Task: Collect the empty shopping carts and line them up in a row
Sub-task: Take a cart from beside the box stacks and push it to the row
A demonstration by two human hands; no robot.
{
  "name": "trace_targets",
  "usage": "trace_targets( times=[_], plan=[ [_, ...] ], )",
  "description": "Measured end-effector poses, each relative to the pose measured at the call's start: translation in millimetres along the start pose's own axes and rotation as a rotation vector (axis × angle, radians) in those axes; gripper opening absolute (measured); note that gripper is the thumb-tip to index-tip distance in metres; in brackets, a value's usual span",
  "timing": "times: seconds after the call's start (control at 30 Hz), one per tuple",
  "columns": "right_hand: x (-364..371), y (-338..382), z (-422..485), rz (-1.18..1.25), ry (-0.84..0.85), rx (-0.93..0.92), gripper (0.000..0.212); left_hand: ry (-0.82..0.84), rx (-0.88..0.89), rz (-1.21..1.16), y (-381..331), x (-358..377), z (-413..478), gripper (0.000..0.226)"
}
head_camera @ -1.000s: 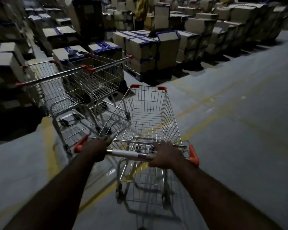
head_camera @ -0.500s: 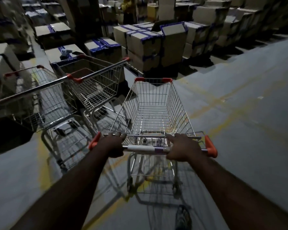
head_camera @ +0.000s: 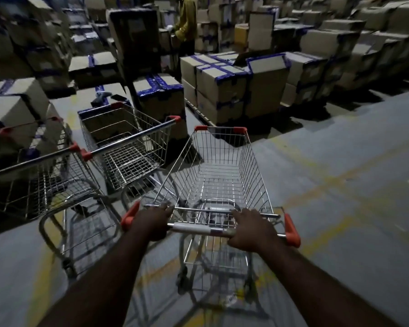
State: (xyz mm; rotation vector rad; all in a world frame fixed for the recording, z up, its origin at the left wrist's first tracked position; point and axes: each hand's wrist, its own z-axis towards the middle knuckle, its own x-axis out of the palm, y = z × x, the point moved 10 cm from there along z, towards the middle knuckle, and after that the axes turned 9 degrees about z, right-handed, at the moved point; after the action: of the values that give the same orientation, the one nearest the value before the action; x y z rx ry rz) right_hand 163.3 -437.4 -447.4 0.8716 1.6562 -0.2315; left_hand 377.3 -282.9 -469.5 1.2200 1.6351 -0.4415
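Now your left hand and right hand grip the handle, fingers curled round it and set wide apart, likely for steering. Your empty cart stands on the floor, just right of two parked carts, angled to join their row.

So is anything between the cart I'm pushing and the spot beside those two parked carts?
Nothing visible: the pushed cart sits just right of the nearer parked cart, bare floor between. Taped boxes stand ahead.
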Motion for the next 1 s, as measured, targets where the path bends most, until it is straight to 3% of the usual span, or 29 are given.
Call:
trace_targets(
  times=[0.47,0.67,0.87,1.0],
  plan=[
    [-105.8,-74.1,198.6,-0.090,-0.015,-0.032,0.088,-0.075,-0.086,-0.123,-7.7,-99.5,186.5,0.080],
    [-143.7,-78.4,297.1,-0.084,0.002,-0.008,0.089,-0.049,-0.101,-0.155,22.5,-136.8,274.5,0.093],
    [-176.8,-78.4,387.9,-0.129,0.037,-0.035,0.098,-0.057,-0.124,-0.209,49.8,-166.4,353.2,0.085],
    [-193.4,-79.3,441.3,-0.144,0.069,-0.036,0.119,-0.041,-0.161,-0.252,63.0,-178.6,393.6,0.085]
  ],
)
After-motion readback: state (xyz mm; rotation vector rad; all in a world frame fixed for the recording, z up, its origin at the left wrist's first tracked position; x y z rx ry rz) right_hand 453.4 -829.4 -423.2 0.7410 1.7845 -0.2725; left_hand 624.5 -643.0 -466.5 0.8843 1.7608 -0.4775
